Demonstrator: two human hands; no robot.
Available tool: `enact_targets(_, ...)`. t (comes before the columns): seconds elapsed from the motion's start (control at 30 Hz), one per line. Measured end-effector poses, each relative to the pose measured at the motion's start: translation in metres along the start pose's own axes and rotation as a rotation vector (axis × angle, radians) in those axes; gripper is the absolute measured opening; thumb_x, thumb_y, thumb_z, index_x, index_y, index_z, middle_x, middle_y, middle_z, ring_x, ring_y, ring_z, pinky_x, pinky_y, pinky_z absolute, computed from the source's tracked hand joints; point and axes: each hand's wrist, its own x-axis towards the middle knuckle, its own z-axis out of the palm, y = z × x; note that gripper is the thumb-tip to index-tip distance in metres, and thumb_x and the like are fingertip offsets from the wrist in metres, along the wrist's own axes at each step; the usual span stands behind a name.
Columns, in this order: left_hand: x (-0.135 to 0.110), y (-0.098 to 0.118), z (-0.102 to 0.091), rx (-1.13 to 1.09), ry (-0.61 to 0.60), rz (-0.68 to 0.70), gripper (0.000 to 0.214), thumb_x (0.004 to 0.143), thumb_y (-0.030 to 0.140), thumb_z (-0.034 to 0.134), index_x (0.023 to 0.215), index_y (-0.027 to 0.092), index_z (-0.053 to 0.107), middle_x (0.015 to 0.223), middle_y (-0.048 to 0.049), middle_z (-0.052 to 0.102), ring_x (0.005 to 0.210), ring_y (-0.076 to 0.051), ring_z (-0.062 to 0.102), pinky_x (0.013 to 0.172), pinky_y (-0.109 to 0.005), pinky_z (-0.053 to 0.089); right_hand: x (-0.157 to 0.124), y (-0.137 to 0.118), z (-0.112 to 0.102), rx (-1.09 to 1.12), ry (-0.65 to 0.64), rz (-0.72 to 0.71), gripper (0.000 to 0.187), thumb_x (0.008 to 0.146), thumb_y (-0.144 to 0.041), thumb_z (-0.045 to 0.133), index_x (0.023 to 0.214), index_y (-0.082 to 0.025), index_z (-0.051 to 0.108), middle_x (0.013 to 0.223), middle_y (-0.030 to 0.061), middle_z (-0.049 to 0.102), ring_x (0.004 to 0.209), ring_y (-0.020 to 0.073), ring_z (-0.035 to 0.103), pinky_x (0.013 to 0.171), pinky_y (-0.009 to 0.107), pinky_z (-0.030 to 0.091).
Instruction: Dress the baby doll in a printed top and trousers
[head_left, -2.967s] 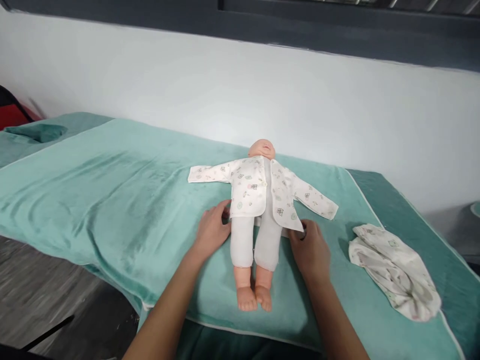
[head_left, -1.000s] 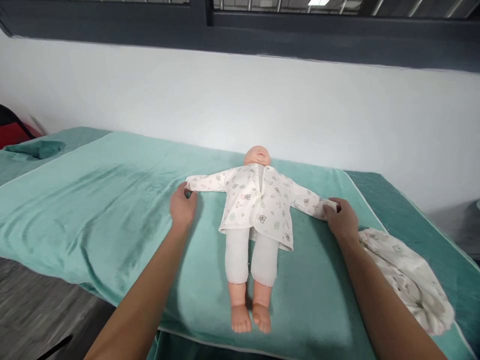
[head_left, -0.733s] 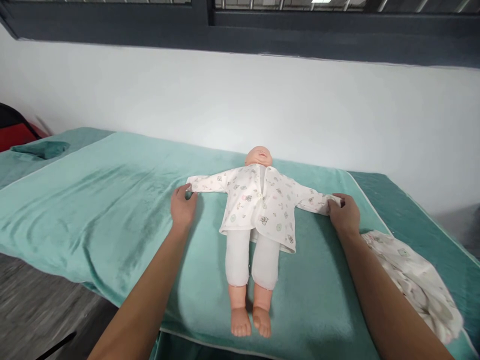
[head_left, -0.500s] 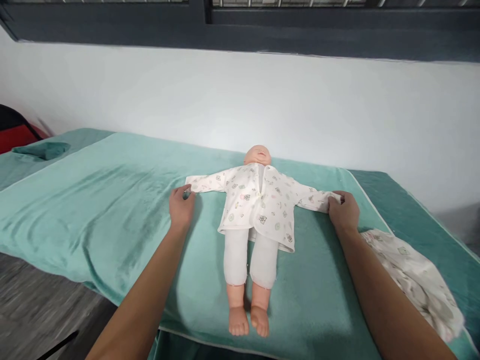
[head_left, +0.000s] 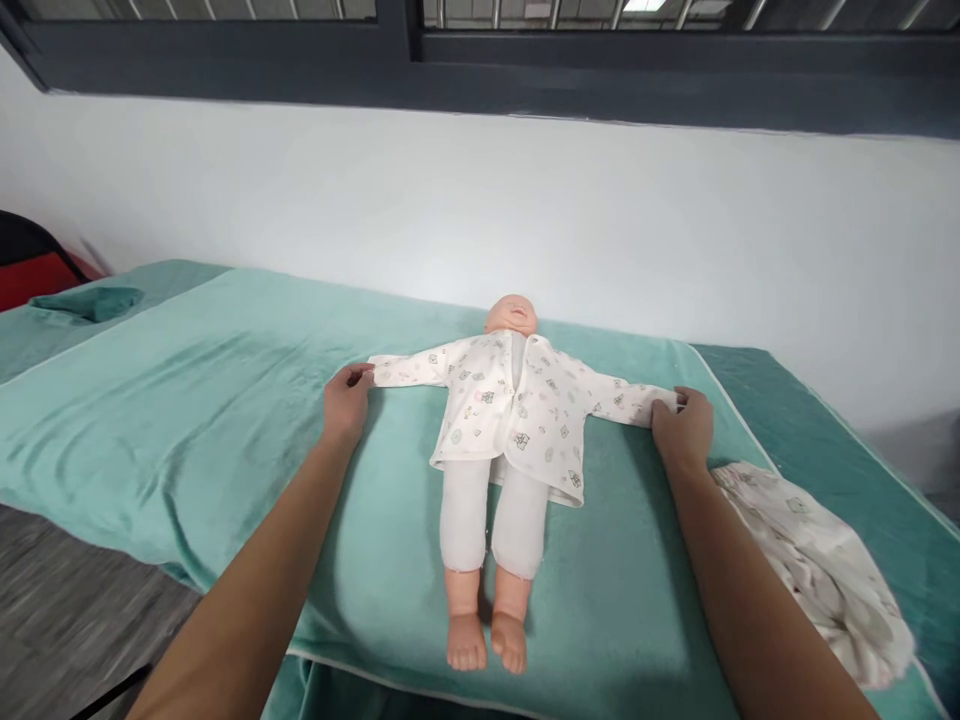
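A baby doll (head_left: pixel 514 314) lies on its back on the green sheet, head toward the wall and bare feet toward me. It wears a white printed baby shirt (head_left: pixel 551 425), fastened at the chest, with both sleeves stretched out sideways. White cloth covers its legs down to the shins. My left hand (head_left: pixel 347 402) pinches the cuff of the sleeve on the left. On the other side, my right hand (head_left: pixel 684 428) grips the opposite cuff between thumb and fingers. The doll's hands are hidden.
Crumpled white printed clothing (head_left: pixel 825 570) lies beside my right forearm. A green sheet (head_left: pixel 225 400) covers the bed, which stands against a white wall (head_left: pixel 480 200) below a dark window frame (head_left: pixel 600 80). A red and black item (head_left: pixel 34 270) is at far left.
My left hand has shifted slightly left, its thumb and finger closing together at the cuff. The right hand keeps its hold. The whole view has tilted up a little.
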Motion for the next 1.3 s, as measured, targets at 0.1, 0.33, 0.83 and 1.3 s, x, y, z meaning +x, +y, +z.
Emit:
enact_targets(0.1,0.001,-0.001,-0.001,-0.008,0.084,0.0,0.021,0.08,0.031,0.058,0.093,0.02,0.07,0.088,-0.0045,0.069,0.082,-0.017,0.061,0.079,-0.03,0.05,-0.002,0.003,-0.002,0.008,0.014,-0.004,0.043,0.072,-0.029,0.06,0.113,-0.015,0.064,0.099,0.0097,0.064,0.087,0.0245,0.056,0.09,0.043,0.048)
enact_targets(0.33,-0.003,-0.002,-0.003,-0.004,0.097,-0.008,0.014,0.081,0.031,0.055,0.086,0.024,0.065,0.089,-0.0045,0.068,0.084,-0.021,0.062,0.082,-0.036,0.051,-0.004,0.002,-0.007,0.015,0.037,0.036,0.039,0.074,-0.027,0.058,0.111,-0.016,0.065,0.092,0.0075,0.065,0.077,0.0218,0.055,0.086,0.042,0.049)
enact_targets(0.83,-0.071,0.047,0.017,0.084,-0.425,0.161,0.031,0.09,0.046,0.057,0.109,0.023,0.067,0.093,-0.0035,0.074,0.087,-0.022,0.067,0.084,-0.034,0.048,-0.082,-0.08,-0.012,0.242,-0.54,0.028,0.049,0.087,-0.061,0.058,0.054,-0.025,0.059,0.061,0.0066,0.067,0.064,0.0248,0.062,0.07,0.04,0.05)
enact_targets(1.3,-0.087,0.073,0.059,-0.505,-0.594,-0.371,0.06,0.074,0.052,0.081,0.122,0.02,0.061,0.105,-0.0105,0.07,0.089,-0.023,0.071,0.077,-0.034,0.056,-0.106,-0.104,0.004,1.068,-0.844,0.488,0.026,0.077,-0.037,0.081,0.094,-0.027,0.065,0.101,0.0047,0.078,0.095,0.0282,0.075,0.079,0.045,0.064)
